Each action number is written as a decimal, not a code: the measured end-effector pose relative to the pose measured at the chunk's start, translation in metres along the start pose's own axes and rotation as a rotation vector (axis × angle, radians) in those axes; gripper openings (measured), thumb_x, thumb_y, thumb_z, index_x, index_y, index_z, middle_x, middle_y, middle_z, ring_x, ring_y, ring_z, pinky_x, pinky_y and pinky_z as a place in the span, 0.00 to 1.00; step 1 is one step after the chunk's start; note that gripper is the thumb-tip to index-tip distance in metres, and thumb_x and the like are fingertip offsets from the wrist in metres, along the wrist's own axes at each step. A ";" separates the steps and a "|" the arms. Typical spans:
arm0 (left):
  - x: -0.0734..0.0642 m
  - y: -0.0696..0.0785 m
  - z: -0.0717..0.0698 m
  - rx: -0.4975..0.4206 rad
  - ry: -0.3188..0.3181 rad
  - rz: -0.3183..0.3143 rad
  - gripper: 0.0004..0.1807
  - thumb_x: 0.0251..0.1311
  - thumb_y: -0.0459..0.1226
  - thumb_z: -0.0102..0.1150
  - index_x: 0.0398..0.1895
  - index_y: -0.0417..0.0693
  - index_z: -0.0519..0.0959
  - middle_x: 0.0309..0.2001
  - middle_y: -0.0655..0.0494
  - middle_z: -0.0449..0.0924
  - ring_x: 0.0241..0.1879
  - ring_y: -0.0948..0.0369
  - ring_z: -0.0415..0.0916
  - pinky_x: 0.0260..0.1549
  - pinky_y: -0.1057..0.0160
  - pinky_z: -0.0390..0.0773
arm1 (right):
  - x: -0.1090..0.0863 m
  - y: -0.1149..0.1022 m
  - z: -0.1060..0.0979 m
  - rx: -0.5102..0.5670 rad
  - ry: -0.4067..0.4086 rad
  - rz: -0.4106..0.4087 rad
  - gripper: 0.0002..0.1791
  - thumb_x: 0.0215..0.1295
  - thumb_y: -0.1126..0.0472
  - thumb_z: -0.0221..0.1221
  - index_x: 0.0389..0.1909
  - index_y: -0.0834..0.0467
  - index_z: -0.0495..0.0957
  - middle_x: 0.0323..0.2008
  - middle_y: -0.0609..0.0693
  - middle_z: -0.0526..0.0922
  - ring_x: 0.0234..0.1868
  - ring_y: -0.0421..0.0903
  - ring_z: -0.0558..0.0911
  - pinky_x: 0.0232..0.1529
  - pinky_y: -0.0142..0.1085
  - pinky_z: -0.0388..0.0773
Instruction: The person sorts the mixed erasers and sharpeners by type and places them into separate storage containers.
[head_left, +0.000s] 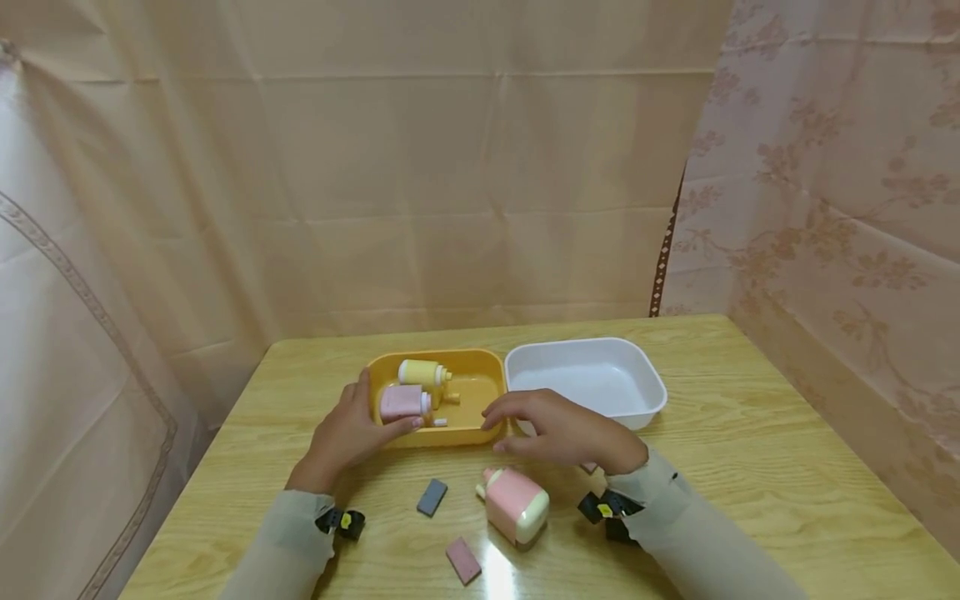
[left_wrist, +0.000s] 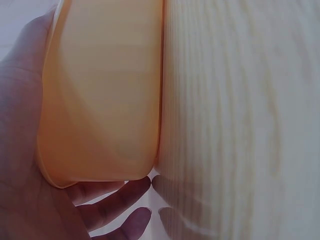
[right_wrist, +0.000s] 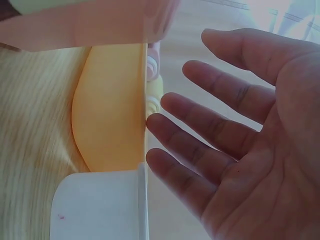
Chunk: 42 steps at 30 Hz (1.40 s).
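Note:
My left hand [head_left: 347, 433] holds the left end of an orange plastic tub [head_left: 486, 435], its thumb over the front rim. In the left wrist view the fingers [left_wrist: 112, 205] bend around the tub's end wall. Two small toy-like bottles lie on their sides inside: a yellow bottle [head_left: 422, 372] and a pink bottle [head_left: 403, 402] with a white neck. Over the tub's front right corner hovers my right hand [head_left: 558, 429], holding nothing. Its fingers are spread and loosely extended in the right wrist view, fingertips right by the rim.
A white tub [head_left: 592, 379] stands against the orange one's right side. Nearer on the wooden table [head_left: 750, 500] are a larger pink bottle [head_left: 513, 504] with a pale green base, a grey block [head_left: 432, 497] and a pink block [head_left: 463, 560]. Curtains [head_left: 450, 167] hang behind.

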<state>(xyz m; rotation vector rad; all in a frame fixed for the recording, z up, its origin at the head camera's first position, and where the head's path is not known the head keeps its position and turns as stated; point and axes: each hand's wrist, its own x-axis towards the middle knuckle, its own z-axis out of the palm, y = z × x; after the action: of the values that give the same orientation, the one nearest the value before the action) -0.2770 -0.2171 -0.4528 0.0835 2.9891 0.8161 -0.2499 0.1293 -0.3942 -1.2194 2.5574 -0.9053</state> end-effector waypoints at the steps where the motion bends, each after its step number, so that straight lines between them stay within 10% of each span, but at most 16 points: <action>1: 0.000 0.000 0.000 0.001 -0.002 -0.001 0.80 0.42 0.83 0.56 0.84 0.48 0.30 0.78 0.36 0.54 0.69 0.37 0.67 0.63 0.31 0.69 | -0.001 -0.001 0.001 0.005 -0.003 0.002 0.13 0.72 0.49 0.65 0.55 0.41 0.83 0.62 0.41 0.81 0.64 0.40 0.78 0.66 0.44 0.75; 13: -0.001 0.002 -0.002 0.001 0.013 0.004 0.80 0.41 0.83 0.56 0.85 0.47 0.32 0.78 0.36 0.54 0.68 0.38 0.69 0.63 0.32 0.70 | -0.008 -0.009 0.001 0.023 -0.009 -0.068 0.16 0.72 0.47 0.64 0.57 0.42 0.82 0.61 0.41 0.83 0.62 0.38 0.79 0.65 0.43 0.76; 27: -0.003 0.002 -0.003 -0.006 0.001 -0.001 0.80 0.42 0.83 0.57 0.85 0.47 0.31 0.78 0.36 0.53 0.70 0.37 0.67 0.63 0.31 0.69 | -0.027 -0.011 0.004 0.014 -0.192 -0.049 0.43 0.54 0.31 0.71 0.69 0.43 0.73 0.64 0.34 0.78 0.65 0.39 0.77 0.67 0.43 0.74; 42: -0.001 0.000 -0.002 -0.006 0.007 0.009 0.79 0.42 0.83 0.57 0.85 0.49 0.31 0.79 0.36 0.53 0.71 0.37 0.66 0.63 0.30 0.68 | -0.031 -0.009 0.011 -0.047 -0.265 -0.113 0.53 0.43 0.53 0.81 0.74 0.44 0.67 0.67 0.35 0.73 0.56 0.32 0.75 0.60 0.37 0.77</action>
<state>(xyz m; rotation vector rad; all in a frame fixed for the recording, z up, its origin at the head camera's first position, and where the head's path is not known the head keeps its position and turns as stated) -0.2762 -0.2182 -0.4515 0.0936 2.9948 0.8272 -0.2200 0.1434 -0.4010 -1.4058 2.3337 -0.6557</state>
